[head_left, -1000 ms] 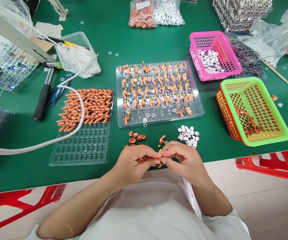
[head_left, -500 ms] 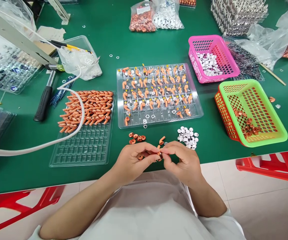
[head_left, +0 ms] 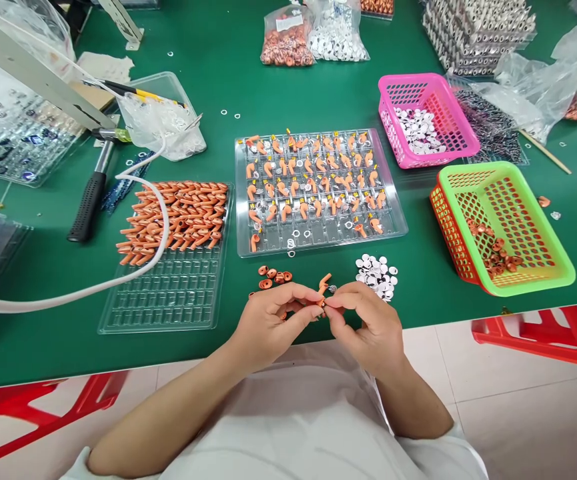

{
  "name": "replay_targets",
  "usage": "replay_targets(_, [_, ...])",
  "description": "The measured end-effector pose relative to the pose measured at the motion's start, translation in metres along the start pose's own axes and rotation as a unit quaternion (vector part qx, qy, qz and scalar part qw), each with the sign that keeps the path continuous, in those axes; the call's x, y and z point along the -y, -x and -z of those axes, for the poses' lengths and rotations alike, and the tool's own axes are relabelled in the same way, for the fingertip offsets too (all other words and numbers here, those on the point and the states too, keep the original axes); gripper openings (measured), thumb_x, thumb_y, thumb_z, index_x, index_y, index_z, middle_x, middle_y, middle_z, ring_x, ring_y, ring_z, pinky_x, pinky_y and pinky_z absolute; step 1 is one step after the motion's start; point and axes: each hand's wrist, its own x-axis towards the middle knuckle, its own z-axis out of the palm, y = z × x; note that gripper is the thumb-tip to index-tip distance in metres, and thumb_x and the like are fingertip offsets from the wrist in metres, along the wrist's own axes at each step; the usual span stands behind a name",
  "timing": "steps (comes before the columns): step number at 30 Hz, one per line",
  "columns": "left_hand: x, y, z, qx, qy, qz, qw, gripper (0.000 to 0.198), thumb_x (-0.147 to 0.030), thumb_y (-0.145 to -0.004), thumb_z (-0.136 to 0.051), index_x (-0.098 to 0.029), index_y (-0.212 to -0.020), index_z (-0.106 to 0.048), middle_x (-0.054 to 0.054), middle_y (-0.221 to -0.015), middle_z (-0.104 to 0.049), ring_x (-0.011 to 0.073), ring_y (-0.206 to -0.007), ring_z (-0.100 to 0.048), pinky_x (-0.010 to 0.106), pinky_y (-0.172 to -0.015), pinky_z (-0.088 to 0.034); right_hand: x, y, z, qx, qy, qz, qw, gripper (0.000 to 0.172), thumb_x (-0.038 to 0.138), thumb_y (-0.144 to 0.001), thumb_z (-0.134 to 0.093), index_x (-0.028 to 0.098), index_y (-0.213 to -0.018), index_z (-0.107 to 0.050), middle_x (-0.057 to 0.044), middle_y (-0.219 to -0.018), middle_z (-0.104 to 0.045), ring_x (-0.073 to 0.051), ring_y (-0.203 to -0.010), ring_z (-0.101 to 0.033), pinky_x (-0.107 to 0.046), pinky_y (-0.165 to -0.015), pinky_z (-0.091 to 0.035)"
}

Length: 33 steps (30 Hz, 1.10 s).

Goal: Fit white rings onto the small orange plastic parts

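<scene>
My left hand [head_left: 273, 321] pinches a small orange curved part [head_left: 321, 301] at the table's front edge. The fingertips of my right hand [head_left: 368, 327] are closed at the same spot, pressed on a tiny piece I cannot make out. Just beyond my fingers lies another orange curved part [head_left: 325, 280]. Several round copper-coloured caps [head_left: 265, 284] lie beyond my left hand, some partly hidden by it. A pile of white discs [head_left: 377, 275] sits beyond my right hand. Farther back, a clear tray [head_left: 318, 248] holds rows of orange parts.
At left are a tray of copper-coloured tubes [head_left: 168, 223], a hammer [head_left: 89, 200] and a white hose [head_left: 164, 220] arching over that tray. At right stand a pink basket [head_left: 461, 123] and a green basket [head_left: 543, 233]. Filled bags [head_left: 288, 41] lie at the back.
The camera view has shifted slightly. My fingers have shifted a little around the small orange part, and both hands remain together.
</scene>
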Motion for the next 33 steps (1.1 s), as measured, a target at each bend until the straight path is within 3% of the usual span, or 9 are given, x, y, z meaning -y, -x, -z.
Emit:
replay_targets(6, [0.000,0.001,0.000,0.008,-0.037,-0.046,0.998,0.009,-0.017,-0.082,-0.069,-0.015,-0.089,-0.074,0.005,-0.082,-0.077,0.0146,-0.072,-0.073,0.020,-0.065,-0.060,-0.002,0.000,-0.006,-0.021,0.057,0.028,0.998,0.017,0.008,-0.085,-0.058,0.024,-0.091,-0.061,-0.002,-0.081,-0.066,-0.014,-0.072,-0.065,-0.026,-0.059,-0.054])
replay_targets(16, [0.001,0.000,-0.009,-0.059,-0.035,-0.039,0.997,0.006,-0.013,-0.077,-0.067,-0.016,-0.082,-0.069,0.002,-0.076,-0.073,0.0123,-0.066,-0.070,0.017,-0.057,-0.056,-0.001,0.003,-0.016,-0.083,0.051,0.005,0.995,0.016,0.007,-0.083,-0.058,0.024,-0.086,-0.058,0.000,-0.076,-0.062,-0.012,-0.063,-0.060,-0.023,-0.052,-0.050])
replay_targets(28, [0.000,0.001,-0.011,-0.068,-0.025,-0.055,0.996,0.006,-0.013,-0.076,-0.065,-0.015,-0.081,-0.067,0.003,-0.076,-0.071,0.0115,-0.065,-0.069,0.017,-0.056,-0.056,-0.003,0.003,-0.011,-0.046,0.016,0.028,0.998,0.020,0.008,-0.085,-0.062,0.023,-0.098,-0.062,-0.004,-0.087,-0.065,-0.013,-0.069,-0.064,-0.025,-0.056,-0.055])
replay_targets(33, [0.000,0.001,-0.012,-0.063,-0.045,-0.060,0.995,0.007,-0.011,-0.076,-0.064,-0.015,-0.080,-0.068,0.003,-0.074,-0.072,0.0114,-0.063,-0.069,0.017,-0.058,-0.056,-0.006,0.003,-0.017,-0.081,0.064,0.062,0.993,0.020,0.006,-0.084,-0.061,0.023,-0.094,-0.060,-0.003,-0.082,-0.065,-0.015,-0.073,-0.066,-0.026,-0.057,-0.056])
